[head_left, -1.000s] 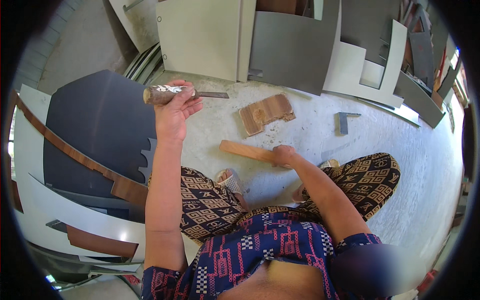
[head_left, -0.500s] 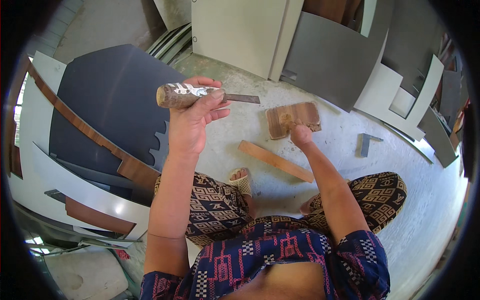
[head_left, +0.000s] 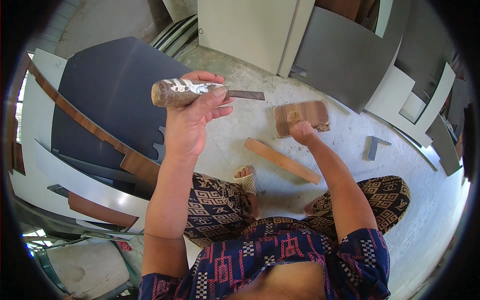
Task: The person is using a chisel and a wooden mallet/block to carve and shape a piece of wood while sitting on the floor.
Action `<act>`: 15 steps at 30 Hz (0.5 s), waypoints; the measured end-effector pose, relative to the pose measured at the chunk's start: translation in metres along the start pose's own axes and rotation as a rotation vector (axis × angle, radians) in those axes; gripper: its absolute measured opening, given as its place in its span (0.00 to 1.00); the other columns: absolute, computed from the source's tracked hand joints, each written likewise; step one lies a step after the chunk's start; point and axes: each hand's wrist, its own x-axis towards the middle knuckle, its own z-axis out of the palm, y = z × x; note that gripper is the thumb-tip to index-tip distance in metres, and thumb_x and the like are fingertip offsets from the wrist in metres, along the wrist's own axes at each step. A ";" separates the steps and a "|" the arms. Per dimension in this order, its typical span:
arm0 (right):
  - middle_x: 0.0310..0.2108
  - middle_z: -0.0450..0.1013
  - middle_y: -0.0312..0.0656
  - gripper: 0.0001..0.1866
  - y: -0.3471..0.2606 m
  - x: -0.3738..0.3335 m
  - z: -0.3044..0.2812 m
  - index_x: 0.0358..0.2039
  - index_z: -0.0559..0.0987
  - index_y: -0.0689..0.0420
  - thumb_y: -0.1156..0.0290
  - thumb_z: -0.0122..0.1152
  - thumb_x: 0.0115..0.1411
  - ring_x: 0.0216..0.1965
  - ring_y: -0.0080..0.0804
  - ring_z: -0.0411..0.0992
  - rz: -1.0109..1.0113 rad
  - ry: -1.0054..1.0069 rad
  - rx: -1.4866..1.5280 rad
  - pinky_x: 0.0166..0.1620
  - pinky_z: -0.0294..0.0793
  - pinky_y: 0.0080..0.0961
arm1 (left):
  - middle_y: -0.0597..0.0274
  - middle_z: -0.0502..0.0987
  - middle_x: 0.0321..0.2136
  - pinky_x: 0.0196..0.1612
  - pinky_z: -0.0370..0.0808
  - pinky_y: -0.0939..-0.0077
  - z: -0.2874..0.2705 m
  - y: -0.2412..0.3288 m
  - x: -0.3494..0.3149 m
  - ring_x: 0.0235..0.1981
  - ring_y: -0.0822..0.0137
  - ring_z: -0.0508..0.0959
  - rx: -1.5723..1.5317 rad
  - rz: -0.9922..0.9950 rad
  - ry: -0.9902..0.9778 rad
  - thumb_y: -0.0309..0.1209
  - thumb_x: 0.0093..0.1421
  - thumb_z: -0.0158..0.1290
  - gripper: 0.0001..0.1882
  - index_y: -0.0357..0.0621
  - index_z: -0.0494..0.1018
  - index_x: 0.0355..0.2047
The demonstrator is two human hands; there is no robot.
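Note:
My left hand (head_left: 197, 102) is raised in front of me, closed around the handle of a wood chisel (head_left: 187, 93). The handle is brown and rounded with flaking white patches, and its flat dark blade points right. My right hand (head_left: 303, 132) is stretched forward and closed in a fist at a brown wooden mallet (head_left: 316, 111). Its blocky head has a light round patch in the middle and a chipped corner near my fist. The grip inside my right fist is hidden.
A wooden strip (head_left: 280, 159) lies on the floor before my feet, and a grey L-shaped piece (head_left: 375, 147) lies to the right. Dark and white cut panels (head_left: 110, 100) crowd the left. Grey boards (head_left: 335, 55) and a pale cabinet (head_left: 240, 32) stand ahead.
The view has shifted slightly, so floor things appear a little further right. My left hand with the chisel has come up slightly. The right hand keeps its place at the mallet.

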 end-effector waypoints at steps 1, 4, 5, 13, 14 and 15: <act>0.28 0.78 0.49 0.08 0.000 0.002 0.004 0.25 0.82 0.58 0.74 0.54 0.50 0.32 0.44 0.78 -0.006 0.026 -0.002 0.33 0.77 0.39 | 0.53 0.76 0.42 0.38 0.81 0.67 0.000 0.000 0.001 0.37 0.55 0.81 -0.004 -0.003 -0.007 0.26 0.56 0.58 0.16 0.42 0.69 0.45; 0.28 0.78 0.49 0.08 0.001 0.009 0.012 0.25 0.82 0.58 0.74 0.54 0.51 0.32 0.45 0.78 -0.027 0.028 0.012 0.32 0.77 0.40 | 0.53 0.76 0.42 0.37 0.81 0.67 0.001 -0.001 0.002 0.37 0.55 0.81 -0.001 -0.016 -0.008 0.26 0.56 0.58 0.16 0.41 0.69 0.45; 0.28 0.78 0.49 0.08 0.000 0.011 0.011 0.25 0.82 0.58 0.74 0.54 0.51 0.32 0.45 0.78 -0.033 0.029 0.014 0.32 0.77 0.40 | 0.53 0.76 0.42 0.37 0.81 0.67 0.001 -0.001 0.002 0.37 0.55 0.81 0.002 -0.016 -0.002 0.26 0.56 0.58 0.16 0.41 0.69 0.45; 0.28 0.78 0.52 0.11 0.028 0.027 0.007 0.25 0.82 0.59 0.69 0.53 0.50 0.33 0.46 0.78 0.306 0.103 0.281 0.37 0.77 0.40 | 0.52 0.76 0.42 0.37 0.81 0.67 0.002 -0.005 0.004 0.37 0.55 0.81 0.019 -0.019 0.007 0.27 0.54 0.60 0.18 0.41 0.69 0.44; 0.28 0.78 0.52 0.11 0.038 0.026 0.010 0.25 0.82 0.59 0.69 0.53 0.50 0.33 0.46 0.78 0.307 0.102 0.281 0.37 0.77 0.40 | 0.52 0.76 0.42 0.37 0.81 0.67 0.002 -0.005 0.005 0.37 0.55 0.81 0.018 -0.020 0.006 0.27 0.54 0.60 0.18 0.41 0.69 0.44; 0.28 0.78 0.52 0.11 0.050 0.023 0.013 0.26 0.82 0.59 0.68 0.54 0.50 0.33 0.47 0.78 0.414 0.158 0.377 0.37 0.77 0.40 | 0.52 0.76 0.42 0.37 0.81 0.67 0.002 -0.004 0.005 0.37 0.55 0.81 0.021 -0.021 -0.002 0.26 0.54 0.60 0.18 0.41 0.69 0.44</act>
